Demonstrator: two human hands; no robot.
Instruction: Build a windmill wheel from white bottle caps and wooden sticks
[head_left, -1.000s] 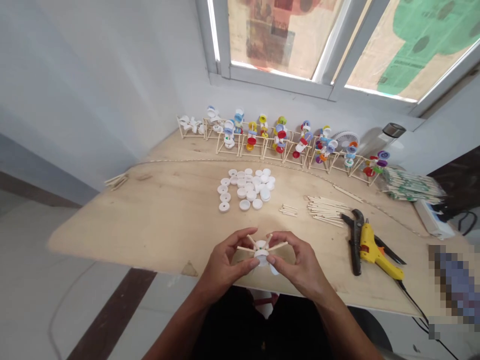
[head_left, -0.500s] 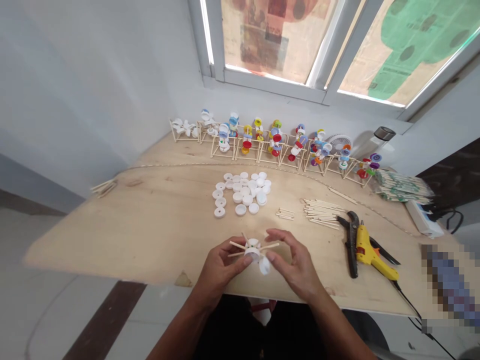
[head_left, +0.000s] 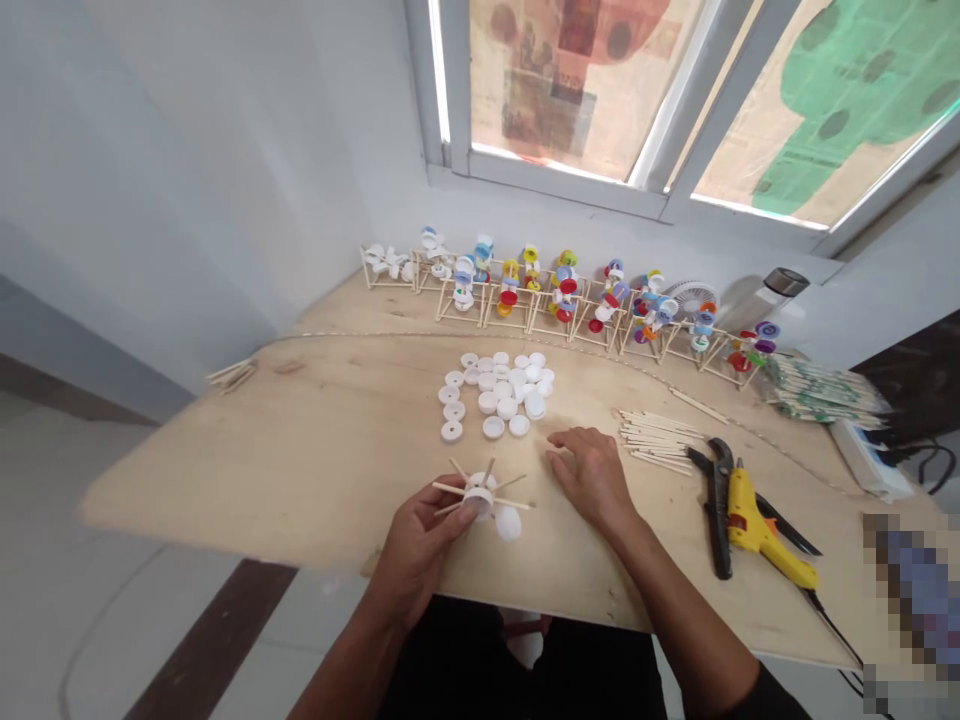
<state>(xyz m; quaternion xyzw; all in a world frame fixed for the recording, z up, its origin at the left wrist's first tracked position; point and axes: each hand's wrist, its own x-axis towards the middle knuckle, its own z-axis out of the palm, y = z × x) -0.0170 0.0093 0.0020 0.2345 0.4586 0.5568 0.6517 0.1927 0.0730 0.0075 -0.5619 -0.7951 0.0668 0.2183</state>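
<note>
- Head view, left hand (head_left: 412, 545): closed around a white bottle cap (head_left: 480, 497) fitted with radiating wooden sticks, thumb pressed against it, held over a plywood board (head_left: 225, 470). A second white cap (head_left: 508, 523) sits against it at 4 o'clock.
- Right hand (head_left: 592, 478): open, palm down, fingers on the board, well apart from the cap, at 3 o'clock from it.
- At 12 o'clock from the held cap: a pile of white bottle caps (head_left: 495, 395).
- At 2 o'clock from the right hand: loose wooden sticks (head_left: 660, 440).
- At 4 o'clock from the right hand: black-handled cutters (head_left: 718, 510) beside a yellow hot glue gun (head_left: 757, 530).
- Along the far edge: a row of stick frames with coloured bottle caps (head_left: 562, 295).
</note>
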